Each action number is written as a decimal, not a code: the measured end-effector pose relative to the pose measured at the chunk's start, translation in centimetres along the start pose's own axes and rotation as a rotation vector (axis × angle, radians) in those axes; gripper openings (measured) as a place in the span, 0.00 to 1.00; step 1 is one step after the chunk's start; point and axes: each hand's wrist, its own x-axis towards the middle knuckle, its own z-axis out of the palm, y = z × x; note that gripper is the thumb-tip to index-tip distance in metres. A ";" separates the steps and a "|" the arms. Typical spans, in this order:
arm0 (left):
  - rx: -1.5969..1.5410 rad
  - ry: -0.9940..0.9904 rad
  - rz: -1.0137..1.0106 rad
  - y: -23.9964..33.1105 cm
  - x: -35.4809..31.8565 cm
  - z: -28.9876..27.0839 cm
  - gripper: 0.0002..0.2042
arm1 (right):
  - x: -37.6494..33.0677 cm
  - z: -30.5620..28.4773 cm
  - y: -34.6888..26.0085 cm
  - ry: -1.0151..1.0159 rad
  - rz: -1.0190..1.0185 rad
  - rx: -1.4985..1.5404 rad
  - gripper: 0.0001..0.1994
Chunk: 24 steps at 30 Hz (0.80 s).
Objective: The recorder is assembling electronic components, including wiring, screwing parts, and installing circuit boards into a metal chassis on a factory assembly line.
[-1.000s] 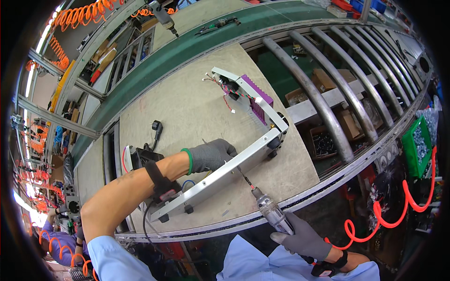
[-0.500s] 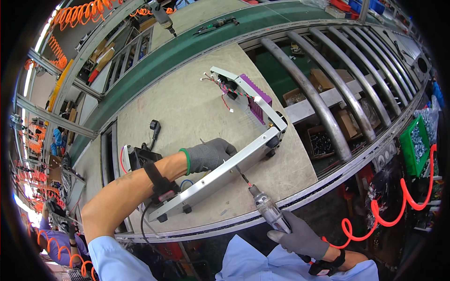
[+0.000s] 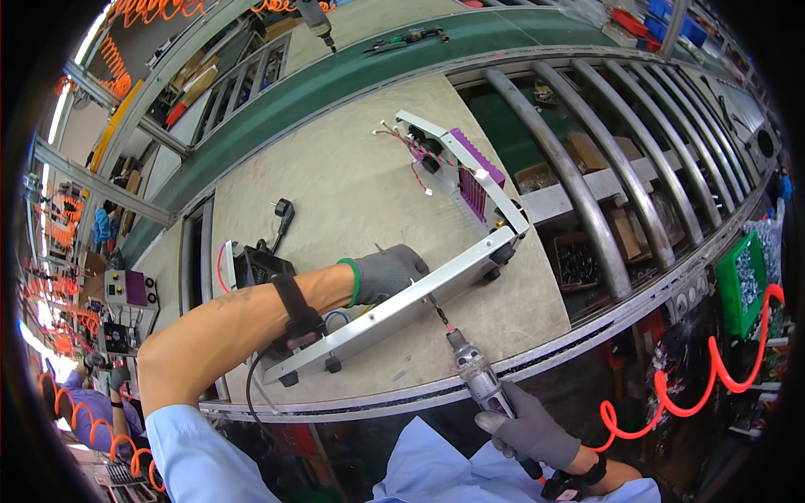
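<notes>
A silver metal chassis point(image 3: 390, 314) stands on edge on the grey work board point(image 3: 310, 210), with a purple finned heat sink point(image 3: 475, 191) and loose wires at its far end. Behind the long side panel is my left hand point(image 3: 390, 275), in a grey glove with a green cuff. Its fingers are curled by the panel's inner face, and what they hold is hidden. In my gloved right hand point(image 3: 537, 427) is an air screwdriver point(image 3: 480, 371), gripped round its body. The bit reaches the panel's outer face, opposite my left fingers.
A black power plug point(image 3: 283, 216) lies left of the chassis. Steel rollers point(image 3: 570, 180) run off to the right. A red coiled hose point(image 3: 658, 402) hangs near a green bin point(image 3: 740, 283). Another screwdriver point(image 3: 317, 25) hangs at the back. A co-worker's purple sleeve point(image 3: 96, 419) shows at far left.
The whole view has shifted slightly. Both my hands keep their places at the panel, with the bit still against it. At far left, a box with a purple side has come into sight.
</notes>
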 end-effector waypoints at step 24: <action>0.285 -0.088 0.284 -2.8 2.2 -0.3 0.24 | 0.7 1.5 1.0 0.220 -0.094 -0.222 0.25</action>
